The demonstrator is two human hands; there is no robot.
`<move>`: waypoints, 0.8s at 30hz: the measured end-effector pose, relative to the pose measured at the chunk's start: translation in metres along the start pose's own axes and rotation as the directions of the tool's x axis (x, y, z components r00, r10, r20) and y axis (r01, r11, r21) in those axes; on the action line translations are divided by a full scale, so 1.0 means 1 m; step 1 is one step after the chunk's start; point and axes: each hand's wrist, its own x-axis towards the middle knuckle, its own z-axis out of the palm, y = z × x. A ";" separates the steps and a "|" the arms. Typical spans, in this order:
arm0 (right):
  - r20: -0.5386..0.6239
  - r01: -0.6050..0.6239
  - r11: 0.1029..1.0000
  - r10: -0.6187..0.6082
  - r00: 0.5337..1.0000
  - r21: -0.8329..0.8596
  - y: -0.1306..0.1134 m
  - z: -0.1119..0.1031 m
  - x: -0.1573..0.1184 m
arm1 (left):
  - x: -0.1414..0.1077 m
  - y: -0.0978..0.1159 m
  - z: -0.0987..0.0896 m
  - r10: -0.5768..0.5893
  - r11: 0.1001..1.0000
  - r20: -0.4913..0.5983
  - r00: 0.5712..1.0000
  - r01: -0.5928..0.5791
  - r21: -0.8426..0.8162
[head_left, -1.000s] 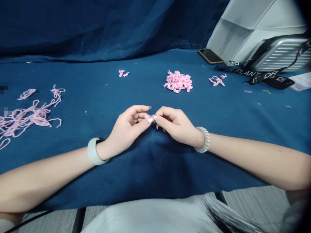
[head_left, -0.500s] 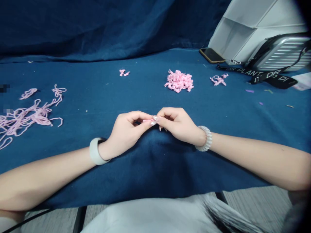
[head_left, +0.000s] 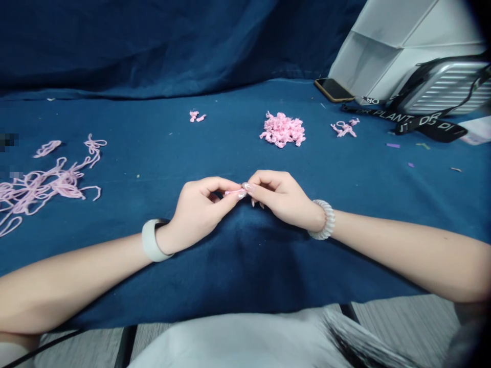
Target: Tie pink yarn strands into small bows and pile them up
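My left hand (head_left: 199,207) and my right hand (head_left: 278,197) meet at the fingertips above the blue cloth (head_left: 245,266). Between them, a short piece of pink yarn (head_left: 233,192) is pinched, partly hidden by the fingers. A heap of small knotted pink yarn pieces (head_left: 282,130) lies ahead of my hands. Smaller knotted bits (head_left: 197,116) lie to its left, and a few more (head_left: 344,128) to its right. Long loose strands of pink yarn (head_left: 46,184) sprawl far to the left of my left hand.
A smartphone (head_left: 333,90) and a silver ribbed bag (head_left: 445,85) with a black lettered strap (head_left: 406,118) lie at the back right, before a white folded panel (head_left: 391,46). Small purple and tan scraps (head_left: 393,145) dot the cloth. Blue fabric hangs behind.
My hands have barely moved. The pink yarn piece stays pinched between them, and my fingers have shifted slightly around it.
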 end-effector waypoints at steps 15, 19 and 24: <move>0.041 0.006 0.997 -0.009 0.999 0.080 0.000 0.000 -0.002 | -0.005 -0.006 0.004 0.089 0.996 -0.059 0.994 -0.090 -0.017; 0.042 0.000 0.998 -0.003 0.999 0.057 0.001 0.001 -0.001 | -0.004 -0.008 0.005 0.077 0.996 -0.053 0.996 -0.078 -0.030; 0.056 0.040 0.996 -0.045 0.997 0.076 0.003 0.000 -0.001 | -0.004 -0.008 0.005 0.062 0.997 -0.055 0.997 -0.064 -0.038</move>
